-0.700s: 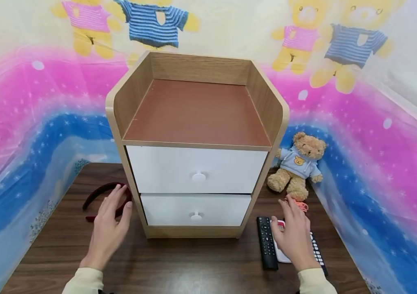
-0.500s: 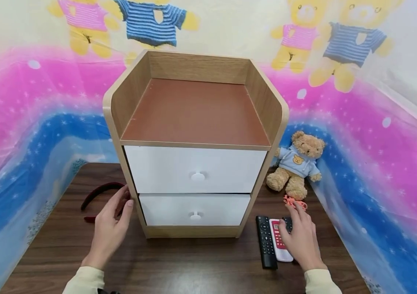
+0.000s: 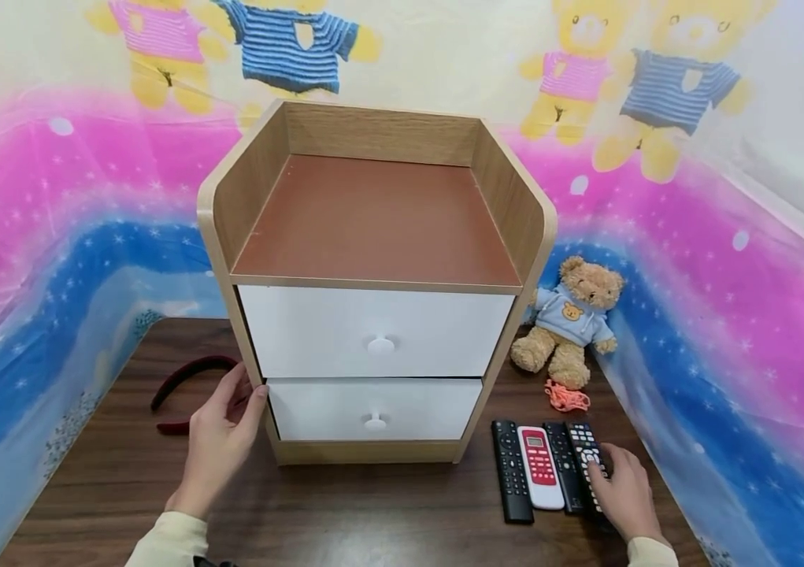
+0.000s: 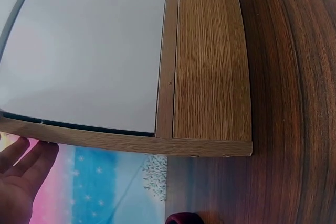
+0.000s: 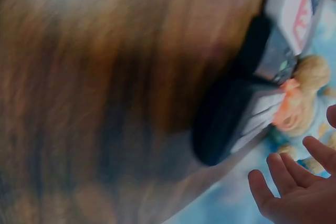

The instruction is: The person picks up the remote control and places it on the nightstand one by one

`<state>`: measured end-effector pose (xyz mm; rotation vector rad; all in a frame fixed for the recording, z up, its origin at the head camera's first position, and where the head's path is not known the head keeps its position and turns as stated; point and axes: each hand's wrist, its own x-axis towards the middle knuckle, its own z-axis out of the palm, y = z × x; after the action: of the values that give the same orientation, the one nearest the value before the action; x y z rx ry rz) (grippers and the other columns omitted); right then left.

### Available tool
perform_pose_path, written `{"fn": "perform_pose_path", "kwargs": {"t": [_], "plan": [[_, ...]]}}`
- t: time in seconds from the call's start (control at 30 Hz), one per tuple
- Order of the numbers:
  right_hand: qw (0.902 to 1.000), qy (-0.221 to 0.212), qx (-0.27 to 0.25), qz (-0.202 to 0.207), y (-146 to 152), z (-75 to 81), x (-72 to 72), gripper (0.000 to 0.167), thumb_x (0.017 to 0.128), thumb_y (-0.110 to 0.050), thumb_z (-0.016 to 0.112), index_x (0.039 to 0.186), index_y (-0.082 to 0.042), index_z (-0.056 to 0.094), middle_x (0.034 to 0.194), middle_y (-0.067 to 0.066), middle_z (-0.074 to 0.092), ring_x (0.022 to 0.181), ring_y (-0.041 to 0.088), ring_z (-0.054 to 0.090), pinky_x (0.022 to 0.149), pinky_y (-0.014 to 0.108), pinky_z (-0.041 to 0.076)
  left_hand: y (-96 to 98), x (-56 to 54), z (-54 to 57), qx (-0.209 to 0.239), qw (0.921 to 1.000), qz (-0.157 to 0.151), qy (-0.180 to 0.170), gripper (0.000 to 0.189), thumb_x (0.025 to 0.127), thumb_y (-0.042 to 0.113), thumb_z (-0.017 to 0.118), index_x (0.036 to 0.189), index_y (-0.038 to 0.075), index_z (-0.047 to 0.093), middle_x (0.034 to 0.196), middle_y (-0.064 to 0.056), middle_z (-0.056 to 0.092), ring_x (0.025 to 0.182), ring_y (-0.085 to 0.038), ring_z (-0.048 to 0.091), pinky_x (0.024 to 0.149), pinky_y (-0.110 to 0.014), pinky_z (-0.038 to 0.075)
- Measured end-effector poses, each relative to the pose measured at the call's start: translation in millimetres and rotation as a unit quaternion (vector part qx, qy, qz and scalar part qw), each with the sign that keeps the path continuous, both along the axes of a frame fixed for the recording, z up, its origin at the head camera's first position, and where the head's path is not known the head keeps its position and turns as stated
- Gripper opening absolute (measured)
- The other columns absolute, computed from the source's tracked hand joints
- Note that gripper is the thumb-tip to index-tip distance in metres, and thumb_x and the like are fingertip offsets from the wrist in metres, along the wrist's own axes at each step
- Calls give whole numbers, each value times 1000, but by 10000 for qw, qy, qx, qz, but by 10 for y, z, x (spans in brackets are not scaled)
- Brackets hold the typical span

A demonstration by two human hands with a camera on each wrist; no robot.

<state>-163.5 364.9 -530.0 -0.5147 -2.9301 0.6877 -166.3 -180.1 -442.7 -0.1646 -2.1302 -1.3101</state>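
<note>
A wooden cabinet (image 3: 376, 453) with two white drawers stands in the middle of the head view. At its left front edge is my left hand (image 3: 220, 441), fingers along the outer side and thumb by the front edge; the left wrist view shows these fingers (image 4: 31, 163) extended at the side panel. My right hand (image 3: 628, 492) is over the right side of a black remote control (image 3: 588, 461) with pale buttons, thumb overlapping its face. In the right wrist view, my right hand (image 5: 299, 187) has its fingers spread, with a gap to the remote.
Left of that remote lie another black remote (image 3: 563, 465), a white-and-red remote (image 3: 541, 468) and a further black remote (image 3: 513, 472). Behind them are an orange cord bundle (image 3: 568, 396) and a teddy bear (image 3: 572, 319). A dark red headband (image 3: 192, 370) lies left of the cabinet.
My left hand has moved right to the cabinet's edge. My right hand has moved right and down from above the remotes to the rightmost one, uncovering the orange cord.
</note>
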Motion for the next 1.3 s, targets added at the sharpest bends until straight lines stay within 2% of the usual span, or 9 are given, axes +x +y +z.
{"fn": "perform_pose_path", "kwargs": {"t": [0.27,0.4,0.5,0.73,1.03,1.17,1.3], "plan": [[9977,-669,46,54,243,-181,-30,56,98,-26,54,135,14,45,131,39,47,119,53,45,95,66,41,-4,-10,-23,-68,10000,46,52,43,92,4,68,135,1,59,113,-19,70,96,17,55,77,-2,46],[9936,-1117,58,125,270,-249,-83,61,98,-33,57,135,14,45,130,38,51,116,53,50,90,64,45,-7,-6,-30,-120,9998,145,-5,43,92,4,68,134,1,59,112,-19,70,95,18,53,76,-2,45],[9921,-1233,170,149,251,-266,-115,62,97,-33,61,134,15,46,128,38,52,116,53,52,89,63,47,-6,-6,-31,-148,9997,178,-66,42,93,6,68,134,1,59,111,-19,70,95,19,53,76,-1,45],[9938,-1107,108,-29,182,-272,-138,59,96,-24,62,133,18,43,127,40,50,116,51,51,94,61,45,-1,-11,-32,-160,9995,233,-142,43,93,7,68,134,1,59,113,-18,70,96,20,52,76,-1,44],[9976,-647,-93,-226,151,-319,-128,62,91,-18,66,134,19,40,119,40,49,108,47,53,91,59,47,19,3,-27,-123,9993,229,-283,44,95,10,66,137,1,57,116,-20,68,98,19,50,79,0,43],[9984,-509,-175,-184,152,-279,-111,61,90,-14,66,135,17,40,118,38,47,105,46,53,88,60,47,14,4,-26,-142,9985,315,-430,44,96,13,66,138,2,56,117,-19,68,97,20,49,79,1,42],[9988,-461,-134,-96,176,-210,-99,54,91,-11,63,134,16,44,118,37,48,106,46,53,87,60,47,21,-4,-40,-152,9985,333,-418,44,96,12,66,138,1,56,115,-19,68,98,17,51,79,0,42]]}}
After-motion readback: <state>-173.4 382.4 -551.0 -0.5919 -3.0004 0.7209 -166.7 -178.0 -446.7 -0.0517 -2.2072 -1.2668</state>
